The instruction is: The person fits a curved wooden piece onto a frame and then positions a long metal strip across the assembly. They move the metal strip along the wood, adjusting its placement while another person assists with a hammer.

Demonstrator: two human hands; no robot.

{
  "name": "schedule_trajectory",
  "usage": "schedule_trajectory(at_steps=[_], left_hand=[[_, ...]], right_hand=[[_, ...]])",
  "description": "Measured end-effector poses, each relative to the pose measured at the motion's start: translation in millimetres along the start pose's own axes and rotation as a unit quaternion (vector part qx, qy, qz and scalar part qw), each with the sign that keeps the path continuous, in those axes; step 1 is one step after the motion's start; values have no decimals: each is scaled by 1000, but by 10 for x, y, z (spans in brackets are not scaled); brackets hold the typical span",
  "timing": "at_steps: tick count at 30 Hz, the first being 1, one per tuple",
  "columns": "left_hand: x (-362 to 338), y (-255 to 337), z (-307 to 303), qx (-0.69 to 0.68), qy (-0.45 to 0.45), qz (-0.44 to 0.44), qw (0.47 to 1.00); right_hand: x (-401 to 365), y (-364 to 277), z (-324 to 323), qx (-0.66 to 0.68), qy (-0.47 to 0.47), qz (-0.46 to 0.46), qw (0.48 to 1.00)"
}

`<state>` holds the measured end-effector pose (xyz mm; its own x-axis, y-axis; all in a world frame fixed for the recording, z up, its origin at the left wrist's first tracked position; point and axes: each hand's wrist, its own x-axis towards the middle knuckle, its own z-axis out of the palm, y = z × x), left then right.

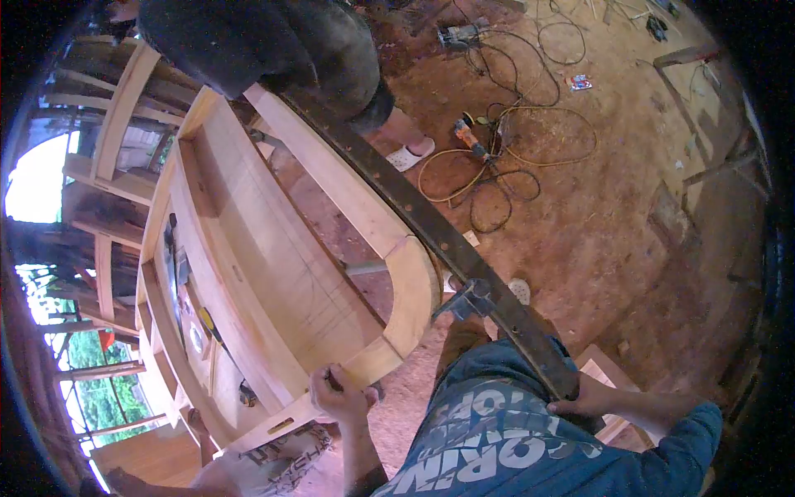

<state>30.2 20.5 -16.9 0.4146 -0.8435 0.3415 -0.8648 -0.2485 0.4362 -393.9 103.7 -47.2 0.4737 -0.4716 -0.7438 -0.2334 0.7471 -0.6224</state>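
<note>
A curved wooden frame (pixel 411 290) with a rounded corner fills the middle and left. Against its lower edge, my left hand (pixel 339 398) is closed, its fingers curled; whatever it may hold is hidden. Along the outer side of the frame runs a long dark bar clamp (pixel 422 228), slanting down to the right. My right hand (pixel 584 396) grips the bar's lower end, thumb over the near side. A blue-grey clamp jaw (pixel 469 301) sits on the bar beside the rounded corner.
A person in dark clothes (pixel 273 41) is at the top, against the frame. Another person's pale shirt (pixel 277 464) shows at the lower left. An orange power tool (pixel 470 137) and looped cables lie on the earth floor. A yellow-handled tool (pixel 209 321) rests inside the frame.
</note>
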Motion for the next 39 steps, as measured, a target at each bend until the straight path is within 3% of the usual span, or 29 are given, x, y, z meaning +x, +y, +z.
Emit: schedule_trajectory(at_steps=[4, 10, 13, 16, 20, 24, 29, 39], left_hand=[[-4, 61, -9, 3, 4, -22, 1000], [3, -47, -25, 29, -10, 35, 999], [10, 64, -51, 30, -19, -15, 999], [24, 21, -32, 60, 15, 66, 996], [43, 57, -23, 20, 31, 72, 997], [41, 32, -42, 25, 34, 90, 995], [12, -21, -35, 4, 36, 104, 994], [16, -48, -53, 10, 36, 117, 992]], right_hand=[[3, 58, -12, 11, -6, 11, 1000], [-66, -146, 23, 32, 8, 46, 998], [-31, -132, -23, -3, -15, 60, 998], [-71, -308, -13, 39, -37, 35, 998], [-182, -509, 27, -55, 69, -19, 996], [-89, -246, 30, -9, 63, -11, 998], [61, 277, -112, -80, 52, -22, 995], [28, 140, -120, -40, 28, 45, 998]])
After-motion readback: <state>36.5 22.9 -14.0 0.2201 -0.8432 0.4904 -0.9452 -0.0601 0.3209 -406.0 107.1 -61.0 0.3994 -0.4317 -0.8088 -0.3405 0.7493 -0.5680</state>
